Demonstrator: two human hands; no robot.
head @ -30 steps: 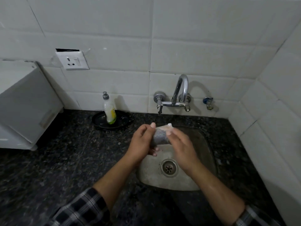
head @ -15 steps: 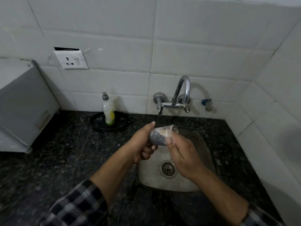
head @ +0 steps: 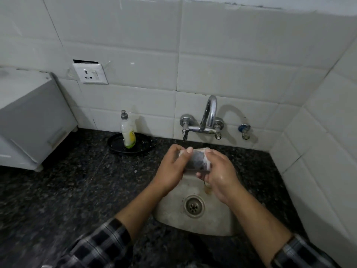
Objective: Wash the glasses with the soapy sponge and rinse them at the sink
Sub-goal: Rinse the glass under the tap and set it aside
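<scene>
A soap bottle (head: 127, 132) stands on a black plate (head: 116, 145) left of the tap (head: 209, 117). Over the sink (head: 212, 226), the left hand (head: 173, 169) and the right hand (head: 221, 176) both grip the sideways glass (head: 198, 160), hiding its ends. Half a second ago the right hand sat lower.

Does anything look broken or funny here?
Yes. The white plastic wall socket left of the chrome tap sits crooked, and a dark open gap shows in the tile just above it.
</scene>
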